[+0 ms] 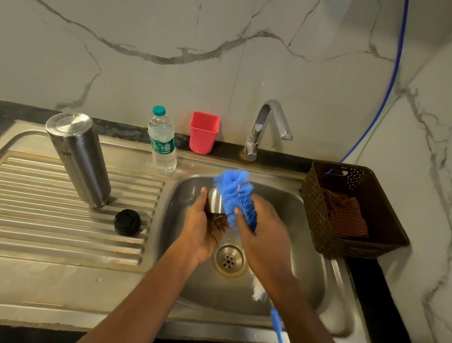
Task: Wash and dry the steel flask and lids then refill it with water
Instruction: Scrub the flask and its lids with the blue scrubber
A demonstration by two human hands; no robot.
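Scrubbing the steel cup lid (pixel 215 201) appears to be the step in hand.

Head view:
- The left hand (pixel 202 227) holds the steel cup lid over the sink (pixel 306 276), above the drain (pixel 229 259). Its fingers are curled round the lid from below.
- The right hand (pixel 264 238) is clenched round the bottle brush (pixel 235 191) at the lower bristles. The blue head lies against the lid, and the handle trails toward the lower right.
- The steel flask (pixel 79 157) stands on the drainboard (pixel 27 227), well apart from the hands. Its lettering reads upside down, so it appears inverted.
- The black lid (pixel 127 222) lies just beside the flask's foot.
- No stream is visible at the tap (pixel 269 124).
- A water bottle (pixel 162 142) and a red cup (pixel 203 132) stand at the back edge of the sink.
- A basket (pixel 356 245) holding a cloth (pixel 345 215) sits on the table to the right.

Procedure, as a judgement:
1. Keep the lid low over the sink so that a slip lands in the basin.
2. Rotate the lid with the left fingers while the brush works, so that the whole wall is covered.
3. Push the bristles inside the lid and along the rim.
4. Move the right grip down to the handle for better reach.
5. Rinse under the tap, then dry with the cloth.

Wet steel is slippery, so a firm hold is advisable.
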